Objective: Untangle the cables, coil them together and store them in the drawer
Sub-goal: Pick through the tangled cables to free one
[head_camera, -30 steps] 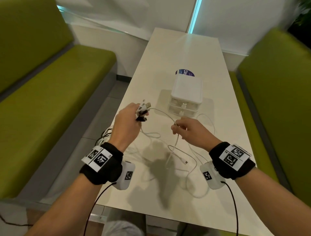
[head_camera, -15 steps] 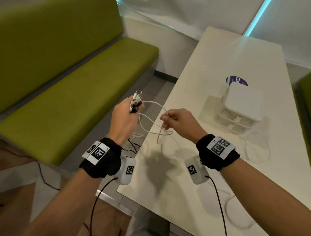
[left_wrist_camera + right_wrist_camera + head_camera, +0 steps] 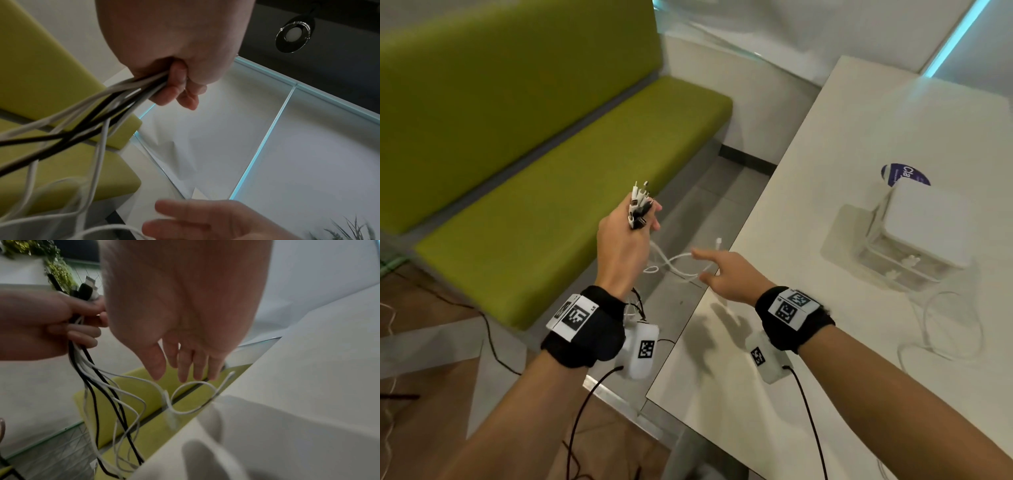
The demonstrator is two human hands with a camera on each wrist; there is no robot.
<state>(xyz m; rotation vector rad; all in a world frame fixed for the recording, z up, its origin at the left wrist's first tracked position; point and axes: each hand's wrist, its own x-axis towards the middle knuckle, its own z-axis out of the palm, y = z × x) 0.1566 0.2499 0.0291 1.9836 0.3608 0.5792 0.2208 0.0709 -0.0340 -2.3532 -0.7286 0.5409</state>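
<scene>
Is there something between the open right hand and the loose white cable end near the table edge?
Nothing visible. The right hand reaches with straight fingers toward the cable end, with only air between them.

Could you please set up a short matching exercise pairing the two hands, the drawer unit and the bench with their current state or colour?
Things:
1. left hand
2. right hand
3. drawer unit
4. bench

States:
A. green
B. white, standing on the table with its drawers shut
C. grips a bundle of black and white cables near their plugs
D. fingers spread, holding nothing, beside a loose white cable loop

Pairs: 1-C, 2-D, 3-B, 4-A
</scene>
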